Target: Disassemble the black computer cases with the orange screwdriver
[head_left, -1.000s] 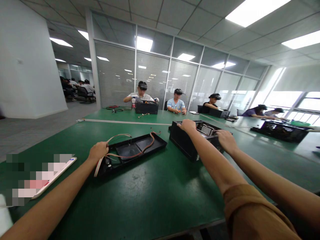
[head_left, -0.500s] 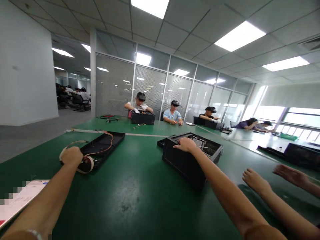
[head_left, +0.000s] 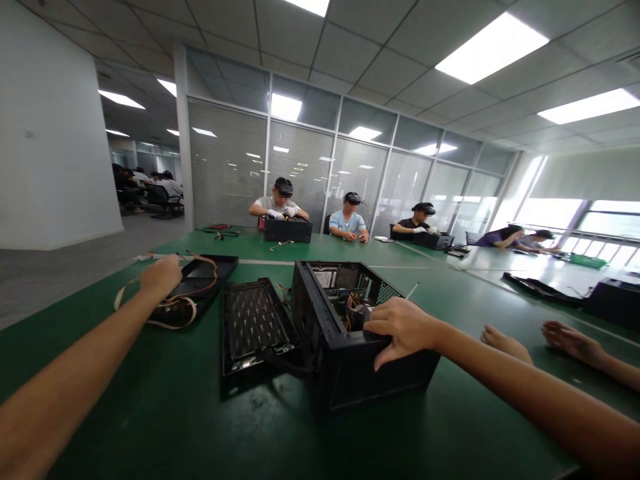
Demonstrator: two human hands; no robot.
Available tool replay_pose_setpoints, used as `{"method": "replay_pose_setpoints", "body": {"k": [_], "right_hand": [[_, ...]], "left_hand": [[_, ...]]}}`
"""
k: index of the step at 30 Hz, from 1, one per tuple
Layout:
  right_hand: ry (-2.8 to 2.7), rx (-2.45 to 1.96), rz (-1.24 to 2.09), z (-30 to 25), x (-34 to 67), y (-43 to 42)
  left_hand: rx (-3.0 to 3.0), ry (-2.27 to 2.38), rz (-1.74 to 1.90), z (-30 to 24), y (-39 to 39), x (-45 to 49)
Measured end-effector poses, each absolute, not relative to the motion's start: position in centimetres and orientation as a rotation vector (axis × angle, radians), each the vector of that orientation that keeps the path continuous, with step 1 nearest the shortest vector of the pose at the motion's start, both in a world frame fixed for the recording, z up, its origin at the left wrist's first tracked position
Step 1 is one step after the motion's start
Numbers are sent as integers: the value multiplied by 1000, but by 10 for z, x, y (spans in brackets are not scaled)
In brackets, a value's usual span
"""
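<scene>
My right hand point(head_left: 404, 327) grips the near top edge of an open black computer case point(head_left: 380, 380), fingers over the rim and thumb outside. Behind that hand a thin metal shaft point(head_left: 413, 290) sticks up; whether the hand holds it is unclear. Wires point(head_left: 353, 308) and metal parts show inside the case. A black front panel point(head_left: 257, 320) lies against its left side. My left hand point(head_left: 163, 275) is closed beside a black side panel point(head_left: 227, 267) with a flat ribbon cable point(head_left: 187, 319) on it; anything in its fingers is hidden.
Another person's hands point(head_left: 507, 343) rest on the green table point(head_left: 200, 407) to the right. Across the table, several people sit, some handling black cases point(head_left: 287, 230). A further dark case point(head_left: 613, 300) stands at the far right.
The computer case has turned and come nearer, bringing its inside and the attached front panel into view. My right hand moved to its near edge. My left hand shifted slightly up and right.
</scene>
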State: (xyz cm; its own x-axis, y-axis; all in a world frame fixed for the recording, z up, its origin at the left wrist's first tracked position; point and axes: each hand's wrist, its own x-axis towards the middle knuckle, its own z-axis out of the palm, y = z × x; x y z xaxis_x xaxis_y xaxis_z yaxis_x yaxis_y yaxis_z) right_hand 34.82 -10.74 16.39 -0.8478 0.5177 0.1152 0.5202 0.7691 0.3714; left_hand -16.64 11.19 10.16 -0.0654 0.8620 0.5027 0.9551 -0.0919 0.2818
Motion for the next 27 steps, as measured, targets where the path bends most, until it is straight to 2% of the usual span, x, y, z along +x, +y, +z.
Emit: {"method": "replay_pose_setpoints", "body": {"k": [3, 6, 10, 12, 17, 24, 27], "right_hand": [[-2890, -987, -694, 162, 330, -136], [-2538, -1369, -730, 148, 288, -164], [-2028, -1795, -682, 118, 236, -183], [-1932, -1834, -682, 108, 227, -184], [-2000, -1719, -657, 105, 249, -183], [-2086, -1659, -647, 98, 349, -176], [-1948, -1739, -648, 89, 393, -156]], "left_hand": [[-2262, -1748, -962, 133, 107, -97], [-2615, -1410, -1094, 150, 99, -5], [-2929, -1029, -1258, 151, 86, 107], [-3015, -1004, -1141, 147, 82, 142], [-2999, -1115, -665, 140, 81, 157], [-2796, -1255, -446, 139, 65, 143], [-2752, -1378, -435, 136, 53, 140]]}}
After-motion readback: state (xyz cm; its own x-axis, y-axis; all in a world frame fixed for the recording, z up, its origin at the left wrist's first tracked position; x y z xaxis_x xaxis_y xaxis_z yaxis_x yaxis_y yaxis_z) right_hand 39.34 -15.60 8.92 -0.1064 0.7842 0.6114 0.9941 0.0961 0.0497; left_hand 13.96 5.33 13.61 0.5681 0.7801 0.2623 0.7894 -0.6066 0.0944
